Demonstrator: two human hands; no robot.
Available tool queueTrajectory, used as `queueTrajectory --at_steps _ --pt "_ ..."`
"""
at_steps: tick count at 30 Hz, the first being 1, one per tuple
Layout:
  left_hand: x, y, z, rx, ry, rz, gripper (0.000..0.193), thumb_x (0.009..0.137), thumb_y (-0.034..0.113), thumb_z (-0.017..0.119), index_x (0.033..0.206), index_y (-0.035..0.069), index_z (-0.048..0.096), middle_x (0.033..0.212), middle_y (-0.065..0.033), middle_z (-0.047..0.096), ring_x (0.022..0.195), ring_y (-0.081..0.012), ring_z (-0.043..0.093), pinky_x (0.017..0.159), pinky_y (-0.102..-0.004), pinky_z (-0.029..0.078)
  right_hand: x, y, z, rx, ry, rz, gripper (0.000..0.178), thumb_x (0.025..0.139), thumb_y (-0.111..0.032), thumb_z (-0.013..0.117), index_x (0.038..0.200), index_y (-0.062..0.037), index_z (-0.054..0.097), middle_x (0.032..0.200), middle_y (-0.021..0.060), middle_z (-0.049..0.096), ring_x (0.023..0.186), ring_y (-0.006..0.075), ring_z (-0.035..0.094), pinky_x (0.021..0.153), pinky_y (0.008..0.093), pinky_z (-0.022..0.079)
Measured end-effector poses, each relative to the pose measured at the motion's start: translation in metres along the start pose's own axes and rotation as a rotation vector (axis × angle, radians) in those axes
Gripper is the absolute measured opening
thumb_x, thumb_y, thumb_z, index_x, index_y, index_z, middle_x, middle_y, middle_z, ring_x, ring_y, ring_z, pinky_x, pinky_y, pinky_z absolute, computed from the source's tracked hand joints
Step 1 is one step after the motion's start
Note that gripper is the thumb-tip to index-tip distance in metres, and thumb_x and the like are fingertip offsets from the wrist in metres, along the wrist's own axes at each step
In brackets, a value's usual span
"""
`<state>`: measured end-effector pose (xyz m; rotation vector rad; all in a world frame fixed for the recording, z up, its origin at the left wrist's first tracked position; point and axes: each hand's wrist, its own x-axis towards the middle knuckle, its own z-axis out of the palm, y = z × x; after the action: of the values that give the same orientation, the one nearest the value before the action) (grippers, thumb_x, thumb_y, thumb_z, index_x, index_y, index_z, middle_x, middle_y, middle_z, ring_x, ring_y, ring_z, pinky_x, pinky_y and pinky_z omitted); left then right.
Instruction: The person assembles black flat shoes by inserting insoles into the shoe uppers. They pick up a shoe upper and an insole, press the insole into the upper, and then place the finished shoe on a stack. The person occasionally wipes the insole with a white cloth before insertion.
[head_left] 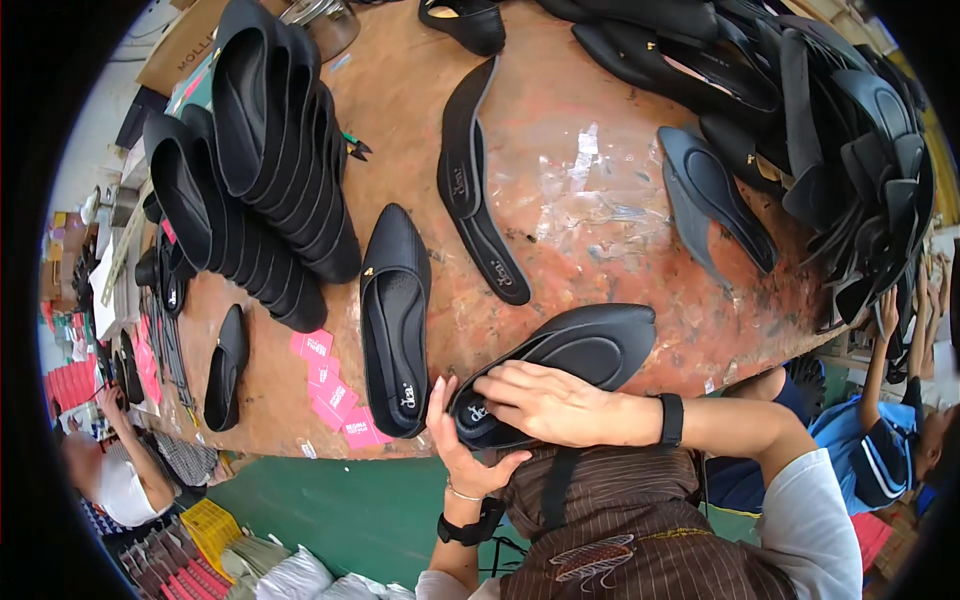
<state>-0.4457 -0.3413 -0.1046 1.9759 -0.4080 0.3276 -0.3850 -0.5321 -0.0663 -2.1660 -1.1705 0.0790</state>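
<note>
At the table's near edge a black pointed flat shoe (625, 335) lies tilted, its toe toward the right. My left hand (465, 455) cups the heel end, thumb spread below it. Across the opening lies my right hand (555, 402), with bent fingers pressing on the insole (580, 362) near the heel; the fingertips are partly hidden. Just left of my hands stands another black flat shoe (395, 320), toe pointing away, with an insole inside and a small gold ornament. Beyond, two loose dark insoles (462, 180) lie end to end, partly overlapping.
Nested black shoes (265, 150) rise in stacks at the left. A heap of black insoles (860, 170) covers the far right, beside a grey insole pair (715, 195). Pink cards (335, 395) lie near the front edge. Other people work at both sides.
</note>
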Motion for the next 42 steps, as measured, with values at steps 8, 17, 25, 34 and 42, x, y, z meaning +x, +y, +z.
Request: queueTrajectory --at_steps 8,17,25,34,42 --pt "0.009 0.005 0.0 0.0 0.009 -0.101 0.038 0.092 0.031 0.058 0.118 0.004 0.05 0.138 -0.0324 0.045 0.12 -0.0475 0.052 0.104 -0.0536 0.042 0.003 -0.005 0.01 0.103 -0.243 -0.024 0.041 0.081 -0.011 0.06 0.121 -0.0027 0.066 0.14 0.0117 0.056 0.138 0.0264 0.044 0.122 0.0407 0.025" --pt "0.016 0.038 0.008 0.084 0.015 -0.22 0.042 0.086 0.029 0.065 0.11 0.001 0.044 0.145 -0.0317 0.036 0.129 -0.0449 0.042 0.109 -0.0509 0.031 -0.02 -0.031 -0.015 -0.237 0.03 0.361 0.027 0.071 -0.011 0.066 0.096 -0.0077 0.076 0.122 0.0133 0.067 0.128 0.0243 0.055 0.119 0.0567 0.019" --pt "0.024 0.111 0.053 0.242 -0.685 -0.136 0.058 0.082 0.021 0.073 0.129 -0.005 0.053 0.155 -0.0256 0.031 0.088 -0.0374 0.058 0.079 -0.042 0.053 -0.019 0.024 -0.083 -0.173 0.627 0.942 0.032 0.079 -0.014 0.075 0.107 -0.0041 0.064 0.111 0.0163 0.059 0.101 0.0374 0.057 0.085 0.0448 0.046" --pt "0.015 0.11 0.065 0.435 -0.934 -0.07 0.019 0.073 0.013 0.07 0.087 0.0 0.07 0.097 -0.0176 0.065 0.068 -0.0266 0.068 0.055 -0.0343 0.055 -0.083 -0.062 -0.043 -0.101 0.338 0.615 0.021 0.069 -0.001 0.069 0.087 -0.0014 0.059 0.12 0.0183 0.064 0.115 0.0341 0.063 0.112 0.0563 0.035" --pt "0.036 0.112 0.058 0.394 -0.874 -0.034 0.051 0.08 0.023 0.073 0.12 -0.006 0.063 0.133 -0.0232 0.059 0.062 -0.0263 0.07 0.056 -0.0338 0.057 -0.028 0.013 -0.064 -0.188 -0.156 0.791 0.048 0.078 -0.004 0.06 0.125 0.001 0.061 0.131 0.0175 0.06 0.128 0.0325 0.054 0.115 0.0544 0.029"
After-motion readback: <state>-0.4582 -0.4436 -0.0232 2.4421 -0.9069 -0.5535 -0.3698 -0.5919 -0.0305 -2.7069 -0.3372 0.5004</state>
